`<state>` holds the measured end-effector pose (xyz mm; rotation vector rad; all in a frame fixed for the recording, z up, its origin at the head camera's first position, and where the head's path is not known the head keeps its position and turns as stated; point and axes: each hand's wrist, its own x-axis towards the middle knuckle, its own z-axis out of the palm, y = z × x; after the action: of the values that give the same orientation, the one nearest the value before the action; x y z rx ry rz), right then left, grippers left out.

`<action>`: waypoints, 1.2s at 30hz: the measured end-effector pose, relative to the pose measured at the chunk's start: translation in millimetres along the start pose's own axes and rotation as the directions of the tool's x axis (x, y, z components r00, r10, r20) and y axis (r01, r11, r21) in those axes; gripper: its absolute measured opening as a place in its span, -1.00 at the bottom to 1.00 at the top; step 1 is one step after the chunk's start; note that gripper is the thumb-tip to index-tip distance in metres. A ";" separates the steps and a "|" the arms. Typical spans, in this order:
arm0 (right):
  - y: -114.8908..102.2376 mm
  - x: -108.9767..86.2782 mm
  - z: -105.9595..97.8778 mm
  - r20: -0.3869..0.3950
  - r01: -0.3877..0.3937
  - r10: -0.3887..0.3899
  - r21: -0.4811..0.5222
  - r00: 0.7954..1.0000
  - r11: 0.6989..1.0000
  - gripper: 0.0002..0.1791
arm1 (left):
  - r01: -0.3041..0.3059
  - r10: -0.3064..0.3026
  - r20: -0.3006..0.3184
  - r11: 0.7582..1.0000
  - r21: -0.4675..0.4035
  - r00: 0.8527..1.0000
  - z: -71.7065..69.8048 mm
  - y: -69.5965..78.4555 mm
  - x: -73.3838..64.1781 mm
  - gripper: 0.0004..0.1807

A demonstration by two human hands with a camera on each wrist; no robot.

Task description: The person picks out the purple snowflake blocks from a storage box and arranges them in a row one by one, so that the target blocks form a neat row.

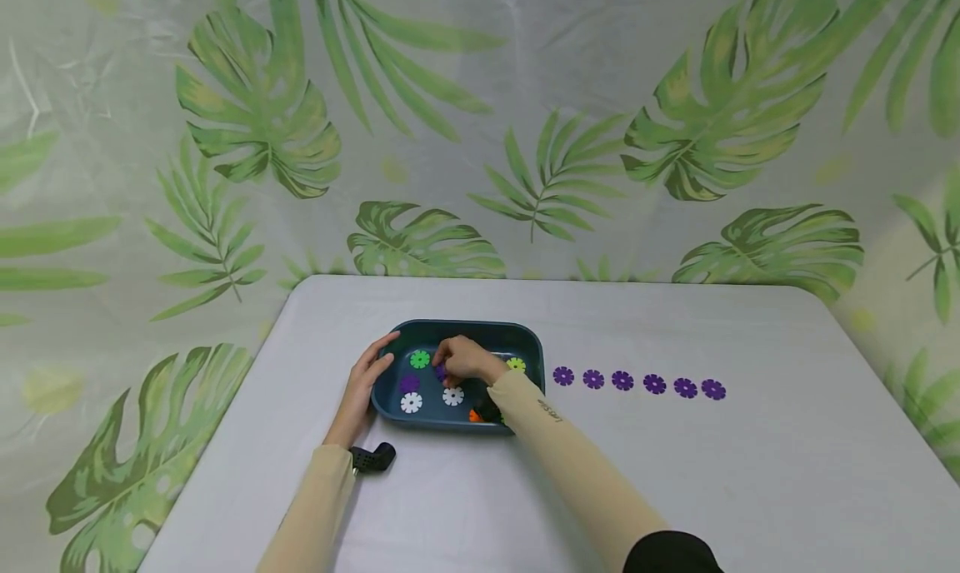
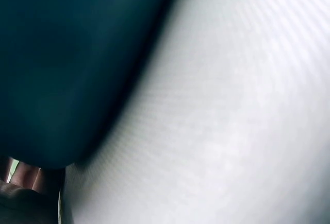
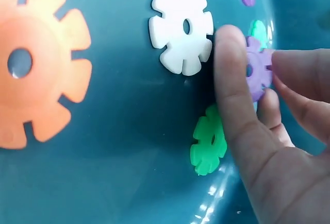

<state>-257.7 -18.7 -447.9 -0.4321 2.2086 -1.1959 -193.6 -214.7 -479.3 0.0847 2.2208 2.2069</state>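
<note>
My right hand (image 1: pixel 470 360) reaches into a dark teal tray (image 1: pixel 465 426). Its thumb and fingers pinch a purple flower-shaped plastic disc (image 3: pixel 262 72) with a notched edge and a hole in the middle. On the tray's left side, my left hand (image 1: pixel 362 386) holds the rim, thumb at the inner edge; in the left wrist view only parts of its fingers (image 2: pixel 25 175) show past the tray's corner. Near the right hand lie a white disc (image 3: pixel 180 28), a green disc (image 3: pixel 208 144) and a large-looking orange disc (image 3: pixel 49 69).
Inside the tray are also a second purple disc (image 1: pixel 409 383), another white disc (image 1: pixel 411 402) and a yellow-green disc (image 1: pixel 516 363). Several purple discs (image 1: pixel 622 381) form a row on the white table (image 1: pixel 750 473), right of the tray. A leaf-patterned cloth (image 1: pixel 555 73) hangs behind.
</note>
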 end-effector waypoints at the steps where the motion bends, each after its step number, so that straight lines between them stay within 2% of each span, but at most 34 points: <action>1: -0.1 0.2 0.0 -0.011 0.000 0.000 0.006 1.000 1.000 -0.77 | -0.001 0.001 0.000 1.000 -0.001 1.000 -0.1 -1.0 0.9 -0.53; 6: 1.9 -1.8 -7.9 -0.054 0.005 -0.003 0.033 0.999 0.999 -0.93 | -0.027 0.026 -0.017 0.999 -0.031 1.000 -1.5 -14.4 8.5 -0.56; 10: 6.0 -11.6 -28.1 -0.037 0.076 -0.073 0.067 0.997 0.995 -0.87 | -0.052 0.051 -0.032 0.999 -0.017 0.998 -2.5 -26.2 14.0 -0.57; 15: 17.7 -35.9 -64.1 0.019 0.138 -0.145 0.198 0.989 0.970 -0.80 | -0.064 0.065 -0.037 0.998 0.011 0.997 -2.1 -28.9 14.0 -0.57; 20: 39.4 -69.1 -103.4 0.009 0.152 -0.160 0.268 0.987 0.952 -0.81 | -0.059 0.060 -0.040 0.998 0.023 0.997 -3.5 -28.3 11.3 -0.57; 25: 72.5 -102.8 -139.6 -0.058 0.135 -0.125 0.256 0.991 0.957 -0.79 | -0.054 0.055 -0.050 0.998 0.028 0.997 -4.4 -28.5 9.5 -0.57; 29: 109.8 -133.8 -167.7 -0.130 0.109 -0.078 0.251 0.988 0.962 -0.73 | -0.053 0.054 -0.049 0.998 0.023 0.997 -4.5 -28.9 10.2 -0.57; 36: 179.8 -197.8 -205.3 -0.269 0.055 0.020 0.268 0.963 0.962 -0.67 | -0.057 0.058 -0.045 0.998 0.023 0.997 -5.3 -28.5 10.1 -0.57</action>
<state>-234.6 317.6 -444.2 -0.1828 2.2161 -1.6249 -204.7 -219.8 -507.5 0.1005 2.2952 2.2360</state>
